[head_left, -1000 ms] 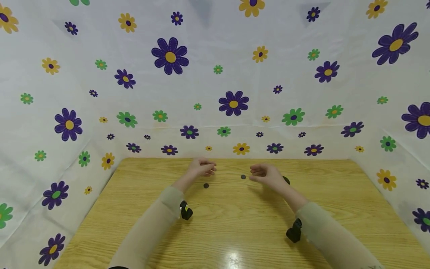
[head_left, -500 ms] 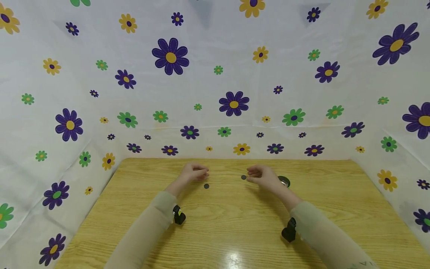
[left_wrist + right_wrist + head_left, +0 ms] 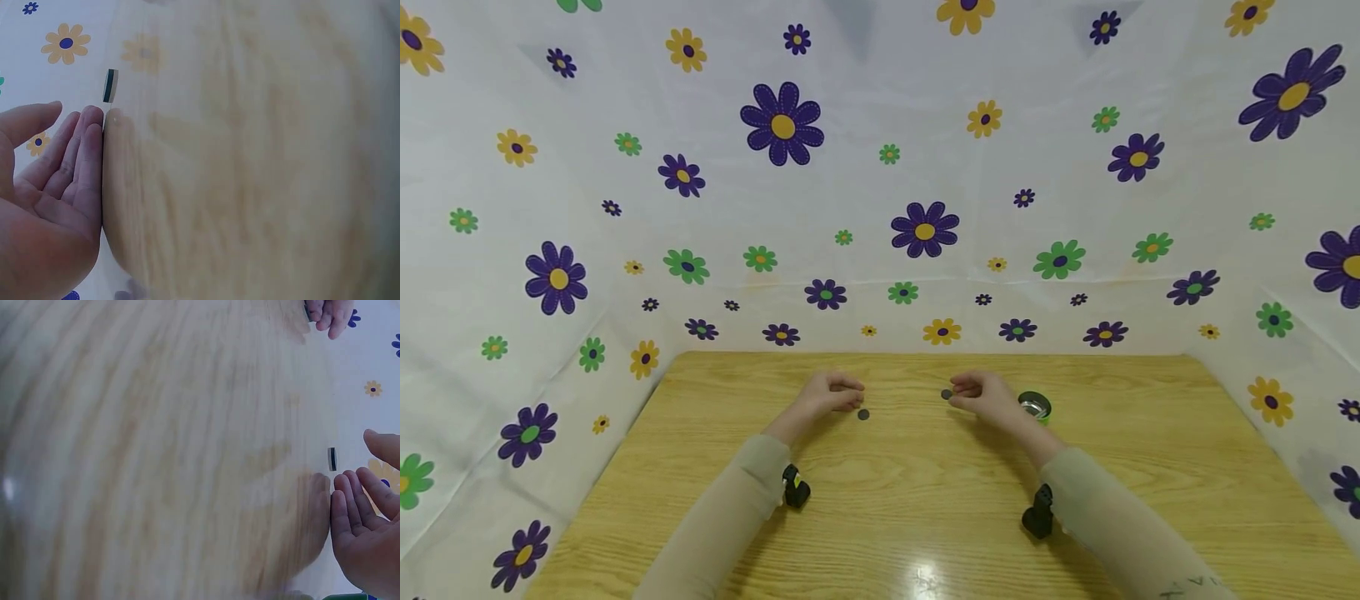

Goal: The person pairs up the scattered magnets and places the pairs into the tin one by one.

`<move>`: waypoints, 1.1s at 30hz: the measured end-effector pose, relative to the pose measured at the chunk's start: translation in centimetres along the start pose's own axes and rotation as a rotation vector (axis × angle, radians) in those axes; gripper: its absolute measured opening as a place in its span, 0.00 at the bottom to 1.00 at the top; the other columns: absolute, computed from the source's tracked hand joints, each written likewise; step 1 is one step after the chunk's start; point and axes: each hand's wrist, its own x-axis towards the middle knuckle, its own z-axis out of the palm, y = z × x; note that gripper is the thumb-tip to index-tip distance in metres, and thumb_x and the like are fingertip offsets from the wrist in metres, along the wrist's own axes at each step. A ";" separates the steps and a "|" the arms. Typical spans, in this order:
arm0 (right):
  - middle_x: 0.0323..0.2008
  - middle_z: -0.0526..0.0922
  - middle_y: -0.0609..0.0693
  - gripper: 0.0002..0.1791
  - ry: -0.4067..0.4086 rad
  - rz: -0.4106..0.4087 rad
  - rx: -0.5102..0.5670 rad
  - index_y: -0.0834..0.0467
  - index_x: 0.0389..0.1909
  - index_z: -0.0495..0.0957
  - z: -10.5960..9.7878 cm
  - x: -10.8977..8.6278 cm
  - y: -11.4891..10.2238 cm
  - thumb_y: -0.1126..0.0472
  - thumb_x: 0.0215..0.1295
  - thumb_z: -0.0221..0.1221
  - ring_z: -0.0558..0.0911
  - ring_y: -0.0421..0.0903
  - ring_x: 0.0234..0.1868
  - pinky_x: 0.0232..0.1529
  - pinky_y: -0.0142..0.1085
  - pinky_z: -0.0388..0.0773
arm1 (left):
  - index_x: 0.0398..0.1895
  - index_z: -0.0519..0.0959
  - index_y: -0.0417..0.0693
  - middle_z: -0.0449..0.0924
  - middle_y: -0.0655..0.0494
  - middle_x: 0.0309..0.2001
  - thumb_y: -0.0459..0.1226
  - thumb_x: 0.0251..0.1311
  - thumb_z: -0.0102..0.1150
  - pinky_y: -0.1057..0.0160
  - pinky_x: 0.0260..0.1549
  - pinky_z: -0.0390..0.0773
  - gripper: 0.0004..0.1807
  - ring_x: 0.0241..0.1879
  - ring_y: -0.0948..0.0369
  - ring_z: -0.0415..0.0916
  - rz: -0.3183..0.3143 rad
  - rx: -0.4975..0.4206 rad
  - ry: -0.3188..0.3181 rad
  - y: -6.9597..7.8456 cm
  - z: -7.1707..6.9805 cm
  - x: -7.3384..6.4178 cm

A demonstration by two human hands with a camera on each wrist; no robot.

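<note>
Wood (image 3: 880, 492) supports dark discs (image 3: 863, 414), mid-frame.
Left hand (image 3: 825, 396) and right hand (image 3: 988, 396), loose-fingered, empty, seemingly rest there for steadiness.

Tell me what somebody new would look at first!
Probably a big purple flower up high, left of the middle, on the white cloth behind the wooden table. Next, likely the left hand, with a small dark disc close by, and the right hand, with another dark disc, near the table's far edge. A round green container shows just right of that hand.
</note>
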 end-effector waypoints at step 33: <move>0.44 0.89 0.58 0.15 0.108 0.107 -0.073 0.64 0.52 0.87 1.2 1.2 0.7 0.63 0.68 0.70 0.85 0.50 0.44 0.48 0.39 0.83 | 0.56 0.84 0.32 0.86 0.45 0.45 0.25 0.61 0.73 0.69 0.45 0.86 0.19 0.40 0.65 0.81 0.117 0.215 -0.128 -0.1 -0.2 -0.3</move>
